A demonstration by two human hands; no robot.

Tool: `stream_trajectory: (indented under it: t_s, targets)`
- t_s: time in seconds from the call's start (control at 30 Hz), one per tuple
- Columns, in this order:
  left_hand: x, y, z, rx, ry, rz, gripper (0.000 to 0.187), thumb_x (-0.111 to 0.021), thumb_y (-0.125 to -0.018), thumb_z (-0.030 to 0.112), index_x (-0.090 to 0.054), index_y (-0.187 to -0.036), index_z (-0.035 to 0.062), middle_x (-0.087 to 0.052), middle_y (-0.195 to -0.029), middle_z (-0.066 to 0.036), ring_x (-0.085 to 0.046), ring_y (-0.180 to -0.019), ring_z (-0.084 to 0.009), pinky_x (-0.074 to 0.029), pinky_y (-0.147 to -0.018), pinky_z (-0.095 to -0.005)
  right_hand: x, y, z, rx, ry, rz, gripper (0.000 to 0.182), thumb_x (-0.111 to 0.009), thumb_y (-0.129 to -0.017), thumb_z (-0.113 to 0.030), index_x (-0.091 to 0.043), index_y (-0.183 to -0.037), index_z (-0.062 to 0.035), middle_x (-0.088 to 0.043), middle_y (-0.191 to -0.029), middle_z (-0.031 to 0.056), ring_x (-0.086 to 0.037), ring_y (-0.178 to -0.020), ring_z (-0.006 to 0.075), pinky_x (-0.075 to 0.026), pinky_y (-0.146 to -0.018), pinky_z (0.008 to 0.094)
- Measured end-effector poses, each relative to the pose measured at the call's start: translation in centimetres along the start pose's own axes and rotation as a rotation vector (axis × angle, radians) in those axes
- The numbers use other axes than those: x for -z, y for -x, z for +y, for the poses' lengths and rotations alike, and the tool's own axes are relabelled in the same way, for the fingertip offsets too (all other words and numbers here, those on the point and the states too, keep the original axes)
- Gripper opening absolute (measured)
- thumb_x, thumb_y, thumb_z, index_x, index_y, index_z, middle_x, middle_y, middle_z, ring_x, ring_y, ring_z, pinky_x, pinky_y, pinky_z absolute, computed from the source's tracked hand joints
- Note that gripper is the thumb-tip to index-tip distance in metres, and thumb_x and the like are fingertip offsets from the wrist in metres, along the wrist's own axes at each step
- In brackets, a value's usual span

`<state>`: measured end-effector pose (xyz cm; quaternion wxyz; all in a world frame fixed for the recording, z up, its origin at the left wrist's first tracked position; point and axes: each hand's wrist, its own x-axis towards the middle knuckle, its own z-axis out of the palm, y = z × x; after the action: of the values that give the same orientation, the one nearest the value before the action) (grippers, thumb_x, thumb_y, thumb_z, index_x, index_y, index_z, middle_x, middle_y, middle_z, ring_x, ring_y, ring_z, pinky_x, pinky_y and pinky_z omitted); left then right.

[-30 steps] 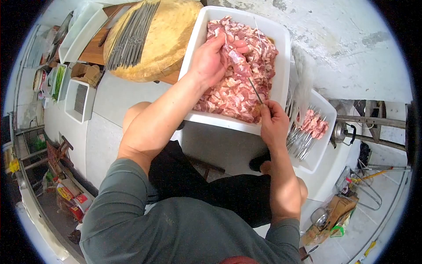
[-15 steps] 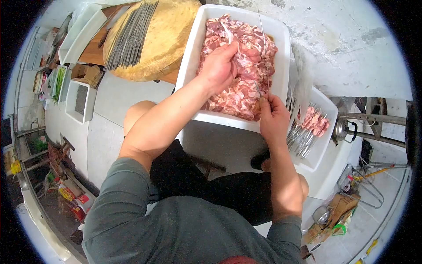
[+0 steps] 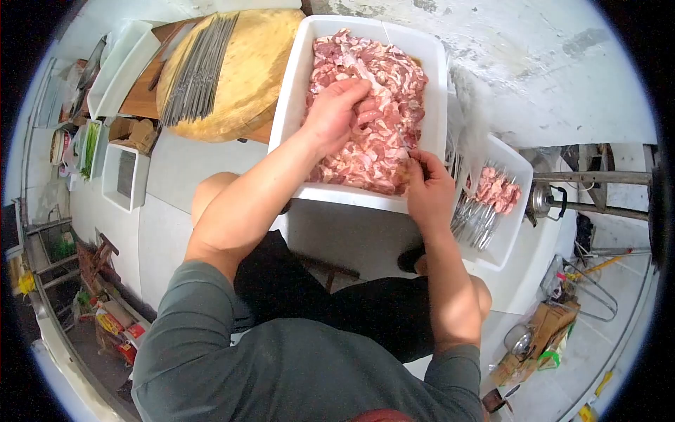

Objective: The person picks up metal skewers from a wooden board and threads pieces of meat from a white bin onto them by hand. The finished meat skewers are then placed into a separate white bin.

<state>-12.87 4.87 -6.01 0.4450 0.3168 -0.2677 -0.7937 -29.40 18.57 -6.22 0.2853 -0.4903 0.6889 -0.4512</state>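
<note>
A white tub [image 3: 279, 119] full of raw cut meat [image 3: 383, 158] sits in front of me. My left hand [image 3: 334, 116] is over the meat with its fingers closed on a piece of meat [image 3: 360, 69], and a pale strip of it sticks out past the fingertips. At the tub's near right corner, my right hand [image 3: 430, 190] pinches a thin metal skewer [image 3: 399, 130]. The skewer slants up and away over the meat, its far end towards the back rim. Some of the left fingers are hidden behind the hand.
Right of the tub, a white tray [image 3: 510, 243] holds loaded meat skewers [image 3: 496, 190]. Bare skewers [image 3: 200, 70] lie on a round wooden board [image 3: 264, 60] to the left. Farther left stand a small white bin [image 3: 112, 186] and a cardboard box [image 3: 137, 133]. A wall rises behind.
The whole view has shifted slightly. My left hand has come a little closer to me over the meat. The skewer in my right hand leans more to the left.
</note>
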Motion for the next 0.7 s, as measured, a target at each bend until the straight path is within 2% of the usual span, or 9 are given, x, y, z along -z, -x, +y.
stream_trajectory:
  t_s: [0.13, 0.23, 0.3, 0.33, 0.43, 0.53, 0.63, 0.7]
  targets:
    - [0.5, -0.1, -0.6, -0.019, -0.095, -0.072, 0.017, -0.064, -0.093, 0.018, -0.057, -0.082, 0.0071, -0.061, -0.074, -0.001, -0.058, -0.062, -0.0076, -0.042, -0.054, -0.0198, -0.4, 0.1, 1.3, -0.003, -0.011, 0.001, 0.021, -0.064, -0.088, -0.011, -0.066, -0.106, -0.0004, -0.07, -0.092, 0.0159, -0.068, -0.083, 0.0231, -0.052, -0.076, 0.0321]
    - [0.2, 0.2, -0.4, 0.051, -0.177, -0.005, 0.015, -0.065, -0.092, 0.017, -0.058, -0.083, 0.0083, -0.062, -0.076, 0.0, -0.057, -0.062, -0.0065, -0.044, -0.051, -0.021, -0.4, 0.1, 0.9, -0.023, 0.004, -0.016, 0.022, -0.064, -0.088, -0.011, -0.066, -0.106, 0.0001, -0.07, -0.092, 0.0155, -0.068, -0.082, 0.0225, -0.052, -0.076, 0.0319]
    - [0.3, 0.2, -0.2, 0.06, -0.22, 0.009, 0.008, -0.058, -0.096, 0.014, -0.06, -0.096, 0.006, -0.065, -0.09, -0.005, -0.064, -0.075, -0.0138, -0.054, -0.061, -0.0308, -0.5, 0.2, 0.6, -0.107, -0.051, -0.049, 0.022, -0.064, -0.088, -0.012, -0.066, -0.106, 0.0006, -0.07, -0.091, 0.0152, -0.068, -0.082, 0.022, -0.052, -0.076, 0.0317]
    - [0.3, 0.2, -0.1, 0.065, -0.241, 0.016, 0.012, -0.054, -0.097, 0.013, -0.061, -0.103, 0.0048, -0.067, -0.097, -0.008, -0.067, -0.081, -0.0174, -0.059, -0.065, -0.0358, -0.5, 0.2, 0.5, -0.15, -0.079, -0.066, 0.022, -0.064, -0.088, -0.012, -0.065, -0.106, 0.0008, -0.07, -0.091, 0.0151, -0.068, -0.082, 0.0218, -0.052, -0.076, 0.0316]
    - [0.9, -0.6, -0.6, -0.02, -0.183, -0.069, 0.015, -0.053, -0.097, 0.012, -0.061, -0.107, 0.0025, -0.068, -0.1, -0.008, -0.067, -0.081, -0.0168, -0.059, -0.071, -0.0328, -0.8, 0.1, 1.2, -0.048, 0.0, -0.074, 0.022, -0.062, -0.089, -0.011, -0.065, -0.106, 0.0013, -0.07, -0.089, 0.0139, -0.067, -0.081, 0.0203, -0.051, -0.076, 0.031]
    - [1.3, -0.8, -0.4, -0.014, -0.186, 0.01, 0.018, -0.052, -0.098, 0.011, -0.06, -0.11, 0.0005, -0.068, -0.1, -0.008, -0.067, -0.082, -0.0167, -0.058, -0.075, -0.0292, -0.8, 0.1, 1.1, -0.172, -0.104, -0.147, 0.021, -0.061, -0.09, -0.011, -0.065, -0.106, 0.0015, -0.069, -0.086, 0.0127, -0.066, -0.08, 0.0189, -0.051, -0.076, 0.0305]
    - [0.4, -0.2, 0.4, 0.01, -0.037, -0.058, 0.012, -0.064, -0.092, 0.015, -0.057, -0.094, 0.0061, -0.062, -0.079, -0.001, -0.058, -0.062, -0.0082, -0.046, -0.048, -0.0229, -0.6, 0.0, 0.6, -0.182, -0.083, -0.148, 0.02, -0.06, -0.09, -0.011, -0.065, -0.104, 0.0018, -0.069, -0.085, 0.0123, -0.065, -0.079, 0.0182, -0.05, -0.075, 0.0304]
    - [0.7, -0.1, 0.0, -0.014, -0.147, -0.049, 0.014, -0.066, -0.091, 0.013, -0.056, -0.096, 0.0047, -0.063, -0.081, -0.002, -0.061, -0.067, -0.0092, -0.047, -0.048, -0.0223, -0.5, 0.0, 0.4, -0.172, -0.08, -0.125, 0.019, -0.06, -0.09, -0.011, -0.065, -0.104, 0.0017, -0.069, -0.084, 0.0121, -0.065, -0.078, 0.0177, -0.05, -0.074, 0.0302]
